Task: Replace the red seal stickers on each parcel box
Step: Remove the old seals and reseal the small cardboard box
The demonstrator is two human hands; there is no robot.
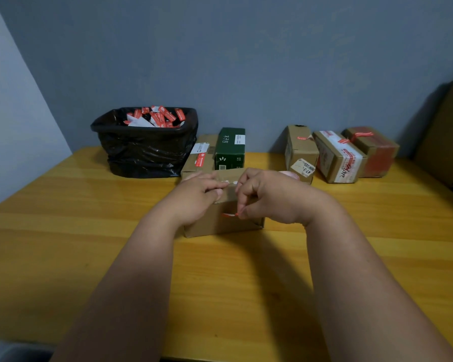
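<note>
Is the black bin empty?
No, the black bin is piled to the rim with red and white sticker scraps.

Looks like a small parcel-packing room: taped cardboard boxes [338,155] lined up on a wooden counter [63,231], bare blue-grey wall [246,61], sticker-filled bin [144,142].
</note>
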